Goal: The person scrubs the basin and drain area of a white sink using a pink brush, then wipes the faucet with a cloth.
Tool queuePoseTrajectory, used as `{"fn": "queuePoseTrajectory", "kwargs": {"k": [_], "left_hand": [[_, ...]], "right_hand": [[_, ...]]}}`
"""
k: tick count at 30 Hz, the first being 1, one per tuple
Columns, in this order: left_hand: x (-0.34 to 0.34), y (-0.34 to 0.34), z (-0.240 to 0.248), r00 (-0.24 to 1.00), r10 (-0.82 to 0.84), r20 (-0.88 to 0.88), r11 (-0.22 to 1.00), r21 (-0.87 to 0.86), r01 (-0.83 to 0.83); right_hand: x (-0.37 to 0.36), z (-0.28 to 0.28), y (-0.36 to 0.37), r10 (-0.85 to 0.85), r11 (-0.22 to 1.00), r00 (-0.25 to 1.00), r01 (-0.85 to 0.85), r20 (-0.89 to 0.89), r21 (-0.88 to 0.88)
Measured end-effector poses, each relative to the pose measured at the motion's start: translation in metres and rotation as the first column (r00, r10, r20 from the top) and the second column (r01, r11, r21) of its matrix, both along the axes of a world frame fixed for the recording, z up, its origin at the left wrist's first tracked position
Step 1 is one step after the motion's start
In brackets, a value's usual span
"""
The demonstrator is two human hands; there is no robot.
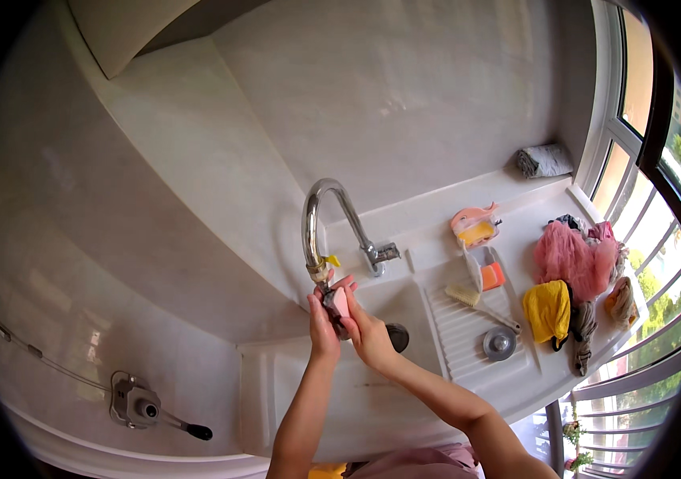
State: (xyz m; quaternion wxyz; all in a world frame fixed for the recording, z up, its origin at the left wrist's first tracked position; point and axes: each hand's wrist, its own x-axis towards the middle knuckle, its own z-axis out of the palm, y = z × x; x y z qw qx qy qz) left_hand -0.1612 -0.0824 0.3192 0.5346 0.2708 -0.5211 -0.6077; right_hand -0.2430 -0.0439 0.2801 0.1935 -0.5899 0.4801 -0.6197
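Both hands are raised close together just under the spout of the chrome gooseneck faucet [309,231]. Between them is a small pink and dark grey thing [340,302], whose kind I cannot make out. My left hand [324,334] cups it from the left, fingers pointing up toward the spout. From the right, my right hand [369,337] closes over it, with its thumb and fingers against the pink part. Below the hands lies the white sink basin [404,399], with a dark round drain [397,337] partly behind my right wrist.
On the ridged drainboard are a pale brush [476,306], a metal drain strainer [499,343] and an orange block [492,276]. Pink mesh cloth [576,259] and a yellow cloth [547,313] lie farther right. A grey rolled cloth [545,160] rests by the window. A wall-mounted lever valve [137,403] is at left.
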Motion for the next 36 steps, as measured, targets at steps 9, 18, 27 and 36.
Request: {"fn": "queuePoseTrajectory", "kwargs": {"k": [9,18,27,36], "left_hand": [[-0.005,-0.002,-0.008,0.999,0.019,0.045,1.000,-0.017,-0.018],[-0.004,-0.002,-0.006,0.995,0.019,0.093,1.000,0.001,-0.019],[-0.004,0.000,-0.006,0.997,-0.034,0.076,0.999,0.025,0.032],[-0.009,0.003,-0.006,0.998,-0.054,0.014,0.996,0.071,0.053]], "right_hand": [[-0.014,0.042,-0.004,0.105,0.931,0.977,-0.162,0.186,0.327],[-0.021,0.060,-0.003,0.144,0.895,0.966,-0.219,0.213,0.389],[-0.014,0.045,-0.001,0.098,0.917,0.979,-0.158,0.178,0.365],[-0.004,0.024,0.012,-0.039,0.989,0.992,0.021,0.120,0.146]]}}
